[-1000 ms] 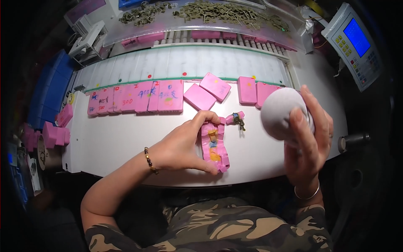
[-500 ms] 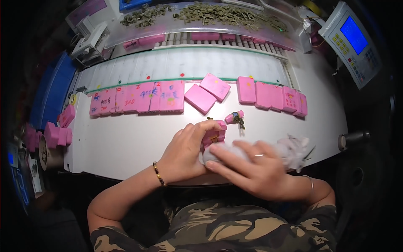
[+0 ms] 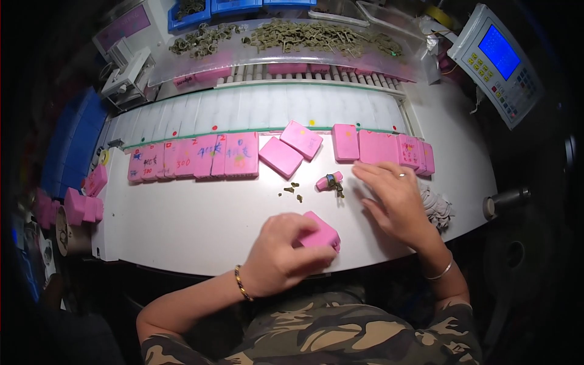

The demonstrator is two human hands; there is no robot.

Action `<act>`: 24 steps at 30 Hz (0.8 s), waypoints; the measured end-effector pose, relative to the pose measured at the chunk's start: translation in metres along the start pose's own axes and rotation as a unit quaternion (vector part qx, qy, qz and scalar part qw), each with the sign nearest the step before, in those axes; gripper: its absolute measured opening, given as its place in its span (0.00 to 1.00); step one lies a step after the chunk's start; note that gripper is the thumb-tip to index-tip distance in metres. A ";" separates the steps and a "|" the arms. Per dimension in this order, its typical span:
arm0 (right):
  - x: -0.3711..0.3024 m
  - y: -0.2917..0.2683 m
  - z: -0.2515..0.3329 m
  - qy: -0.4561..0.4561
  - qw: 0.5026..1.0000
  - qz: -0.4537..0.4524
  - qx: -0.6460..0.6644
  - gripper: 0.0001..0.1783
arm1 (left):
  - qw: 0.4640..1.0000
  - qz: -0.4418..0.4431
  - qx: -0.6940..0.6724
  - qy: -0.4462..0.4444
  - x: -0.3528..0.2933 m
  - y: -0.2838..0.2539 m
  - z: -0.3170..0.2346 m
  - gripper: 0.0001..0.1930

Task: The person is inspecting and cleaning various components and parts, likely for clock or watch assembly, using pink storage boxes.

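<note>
Left grip [image 3: 291, 250]: one. Fingers and thumb closed on one pink block [image 3: 320, 234], at the near edge of the worktop [image 3: 182, 225]. The block sits at the right side of my palm, between thumb and fingers, its right part showing clear of them.

Right grip [image 3: 389, 198]: one. Open, fingers spread, nothing held; it hangs far and right of the held block.

Small pink piece [image 3: 323, 185]: one, lying just left of my right fingertips, untouched, far of the held block; dark pieces [image 3: 339, 190] cling about it, number unclear.

Loose olive bits [image 3: 294, 185]: about four, left of the small piece.

Tilted pink blocks [image 3: 280, 157]: two, touching, beyond the bits.

Left row of pink blocks [image 3: 182, 159]: set side by side, edges too merged for a sure count.

Right row of pink blocks [image 3: 378, 146]: likewise, partly behind my right hand; one upright pink block [image 3: 346, 142] at its left end.

Crumpled greyish cloth [image 3: 439, 208]: one, right of my right hand.
</note>
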State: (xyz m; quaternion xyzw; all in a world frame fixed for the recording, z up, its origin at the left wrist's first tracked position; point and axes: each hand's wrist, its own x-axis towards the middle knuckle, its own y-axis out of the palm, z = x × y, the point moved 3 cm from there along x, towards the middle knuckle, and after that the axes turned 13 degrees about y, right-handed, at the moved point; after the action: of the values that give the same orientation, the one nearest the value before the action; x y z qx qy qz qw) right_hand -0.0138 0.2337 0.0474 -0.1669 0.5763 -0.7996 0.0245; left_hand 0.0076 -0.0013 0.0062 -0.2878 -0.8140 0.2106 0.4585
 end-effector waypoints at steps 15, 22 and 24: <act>0.026 0.043 0.003 -0.023 0.993 0.051 0.105 0.17 | 0.961 -0.091 0.188 -0.181 0.022 -0.087 0.109 0.16; 0.031 0.043 0.006 0.005 0.989 0.061 0.135 0.11 | 0.842 -0.041 0.427 -0.328 0.017 -0.164 0.275 0.35; 0.031 0.045 0.006 0.010 0.989 0.054 0.136 0.09 | 0.773 0.017 0.404 -0.489 0.011 -0.186 0.315 0.38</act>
State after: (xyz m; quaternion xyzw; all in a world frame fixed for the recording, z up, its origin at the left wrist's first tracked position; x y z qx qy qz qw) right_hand -0.0484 0.2056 0.0144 -0.1227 0.4706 -0.8696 0.0849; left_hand -0.3212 -0.1577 -0.0290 0.0520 -0.7634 0.6401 0.0694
